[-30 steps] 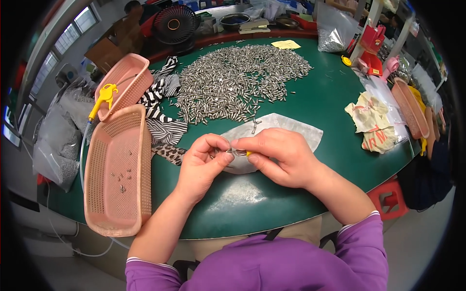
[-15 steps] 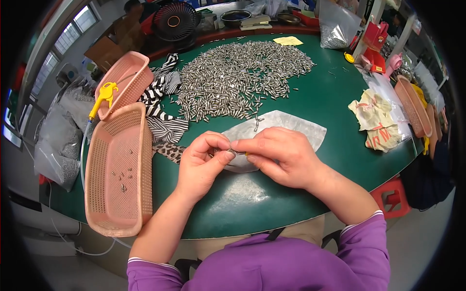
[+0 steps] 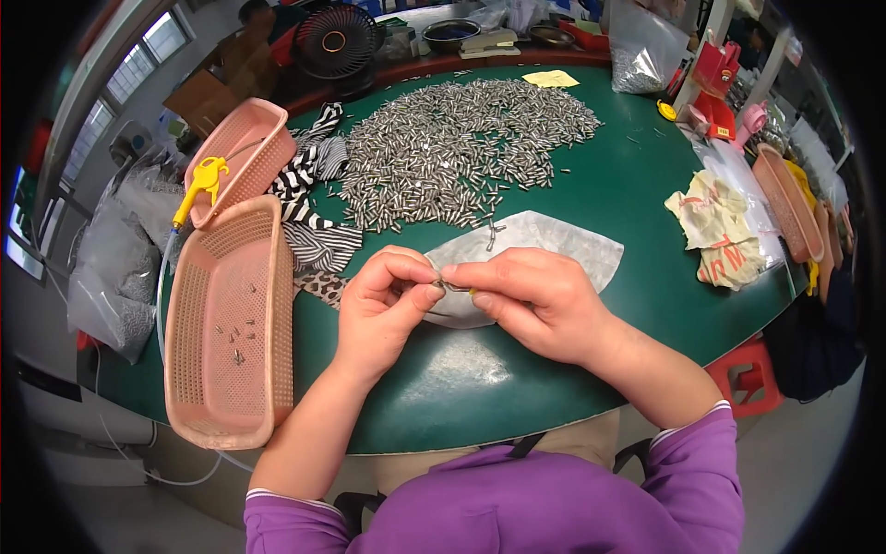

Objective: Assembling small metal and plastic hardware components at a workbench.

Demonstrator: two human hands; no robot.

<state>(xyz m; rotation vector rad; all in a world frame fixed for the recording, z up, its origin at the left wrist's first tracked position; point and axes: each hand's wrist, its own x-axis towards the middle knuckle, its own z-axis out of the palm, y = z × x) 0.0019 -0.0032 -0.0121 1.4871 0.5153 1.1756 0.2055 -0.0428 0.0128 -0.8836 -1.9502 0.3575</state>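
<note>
At the frame's centre, the left grip [image 3: 378, 309] and right grip [image 3: 544, 300] are hiding most of a small metal piece [image 3: 452, 287] and a yellow bit [image 3: 473, 291], leaving their shapes unclear. Both are covering part of the pale sheet [image 3: 583, 249]. The lower edge is cutting off the purple shirt [image 3: 517, 508].

You have moderate, fairly even light—pale brightness shows at the windows [image 3: 164, 39] on your left, and a whitish glare sits on the green table [image 3: 406, 420] before you—while fisheye distortion bends edges toward a black rim.
</note>
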